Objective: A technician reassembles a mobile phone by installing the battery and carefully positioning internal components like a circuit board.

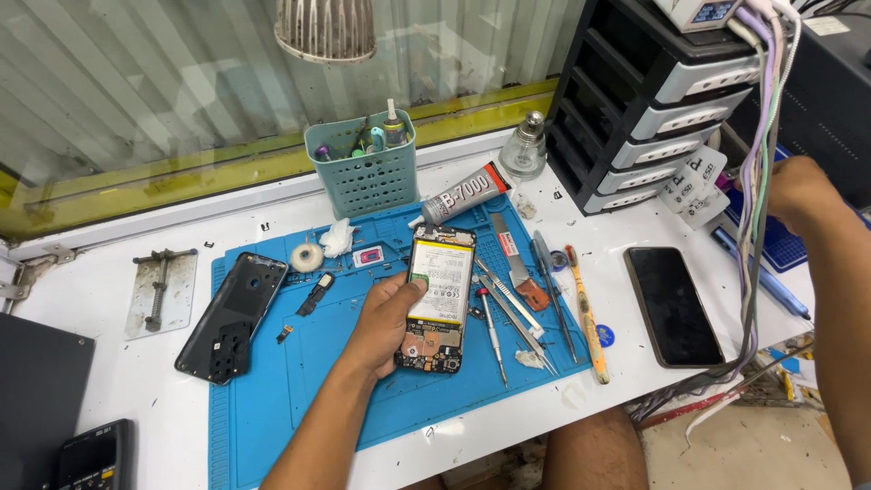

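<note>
— What do we have on the bench (118,381)?

— The blue mat (299,390) covers its middle, with bare mat in front of our left hand (388,319). That hand's grip is clasped round the opened phone (437,299), back up, showing a pale battery and a dark circuit board at the near end.

— And the edges?

— The phone lies right of the mat's centre. Tools (522,308) crowd just beside it on the right; the black back cover (232,316) lies well apart, left. Our right hand (798,191) reaches among the cables (758,136); we cannot tell its grip.
</note>
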